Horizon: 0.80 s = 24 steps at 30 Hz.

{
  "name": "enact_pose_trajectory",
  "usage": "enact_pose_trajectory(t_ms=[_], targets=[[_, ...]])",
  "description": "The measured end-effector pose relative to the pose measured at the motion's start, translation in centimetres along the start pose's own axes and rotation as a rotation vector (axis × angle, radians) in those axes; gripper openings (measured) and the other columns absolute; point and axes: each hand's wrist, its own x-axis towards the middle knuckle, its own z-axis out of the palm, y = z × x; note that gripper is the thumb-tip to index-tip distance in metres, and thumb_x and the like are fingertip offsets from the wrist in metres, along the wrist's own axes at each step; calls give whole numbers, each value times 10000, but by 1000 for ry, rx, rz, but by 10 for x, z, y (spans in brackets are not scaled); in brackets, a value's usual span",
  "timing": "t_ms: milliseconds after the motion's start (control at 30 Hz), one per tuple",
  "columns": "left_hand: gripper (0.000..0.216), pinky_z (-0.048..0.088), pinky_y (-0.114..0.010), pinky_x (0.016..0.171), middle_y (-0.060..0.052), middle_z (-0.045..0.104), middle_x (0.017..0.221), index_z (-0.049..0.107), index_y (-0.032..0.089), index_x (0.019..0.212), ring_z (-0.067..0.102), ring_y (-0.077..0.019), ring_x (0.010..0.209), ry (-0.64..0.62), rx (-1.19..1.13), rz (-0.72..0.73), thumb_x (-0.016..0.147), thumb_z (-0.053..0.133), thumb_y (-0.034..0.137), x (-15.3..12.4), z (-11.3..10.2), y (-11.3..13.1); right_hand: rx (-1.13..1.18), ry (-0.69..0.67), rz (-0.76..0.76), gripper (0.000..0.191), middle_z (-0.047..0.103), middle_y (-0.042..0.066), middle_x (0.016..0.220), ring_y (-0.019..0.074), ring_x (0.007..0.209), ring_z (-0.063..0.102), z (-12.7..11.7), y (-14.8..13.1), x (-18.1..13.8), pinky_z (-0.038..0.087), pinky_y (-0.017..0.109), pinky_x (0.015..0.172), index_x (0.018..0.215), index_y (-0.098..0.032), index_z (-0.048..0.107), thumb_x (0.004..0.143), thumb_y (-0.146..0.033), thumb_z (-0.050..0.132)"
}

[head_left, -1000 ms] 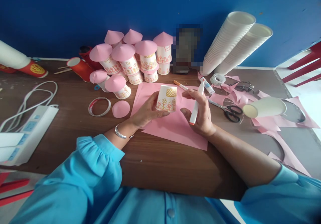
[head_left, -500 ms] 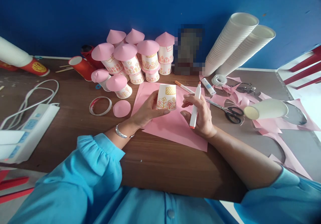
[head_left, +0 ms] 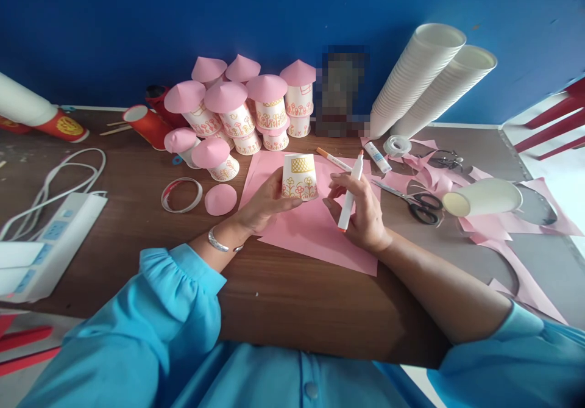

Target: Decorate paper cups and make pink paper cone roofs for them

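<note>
My left hand (head_left: pixel 267 204) grips an upside-down white paper cup (head_left: pixel 299 179), thumb along its rim. Red and yellow flowers run round the lower part of the cup, with a yellow crosshatched patch above them. In my right hand (head_left: pixel 365 213) is a white marker (head_left: pixel 350 194) with an orange tip pointing up and away from me, held apart from the cup. Both hands are above pink paper sheets (head_left: pixel 320 246) on the brown table. Another orange-capped marker (head_left: pixel 333 159) lies just beyond the cup.
Decorated cups with pink cone roofs (head_left: pixel 226 97) stand by the blue wall. A tape ring (head_left: pixel 181 210) and a pink disc (head_left: pixel 220 200) lie left; a power strip (head_left: pixel 68 231) is farther left. Scissors (head_left: pixel 423 207), a glue stick (head_left: pixel 378 157), paper scraps and tall cup stacks (head_left: pixel 418 78) are right.
The marker in my right hand has tilted more and shifted slightly left. My left hand still holds the cup, turned slightly. The whole view has shifted a little.
</note>
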Motion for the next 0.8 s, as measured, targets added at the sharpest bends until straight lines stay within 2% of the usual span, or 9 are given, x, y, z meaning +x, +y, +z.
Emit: enact_pose_trajectory(t_ms=[133, 333, 567, 800], targets=[[522, 525, -477, 1049, -73, 726, 1190, 649, 237, 1249, 681, -266, 1142, -59, -93, -36, 773, 862, 269, -2, 2, 6, 27, -2, -4, 386, 668, 85, 1057, 199, 784, 677, 0, 1, -1, 607, 378, 682, 1347, -238, 503, 984, -176, 620], [454, 489, -550, 1117, -100, 726, 1240, 674, 215, 1211, 678, -305, 1198, -84, -144, -37, 792, 829, 293, -3, 2, 8, 32, -17, 3, 326, 676, 71, 1051, 182, 756, 677, 0, 0, 0, 609, 359, 665, 1294, -251, 513, 996, -248, 646], [602, 484, -534, 1101, -86, 736, 1186, 606, 252, 1322, 689, -301, 1167, -118, -103, -25, 765, 833, 285, -3, 8, 10, 50, -42, 10, 328, 680, 80, 1051, 175, 757, 670, 1, 0, 0, 584, 330, 638, 1263, -231, 527, 977, -235, 687], [650, 484, -529, 1095, -91, 736, 1179, 574, 254, 1361, 688, -307, 1170, -132, -68, -30, 762, 822, 294, -4, 10, 11, 31, -80, 57, 276, 707, 67, 1046, 158, 741, 687, 1, 1, -3, 567, 290, 611, 1232, -236, 548, 989, -266, 677]])
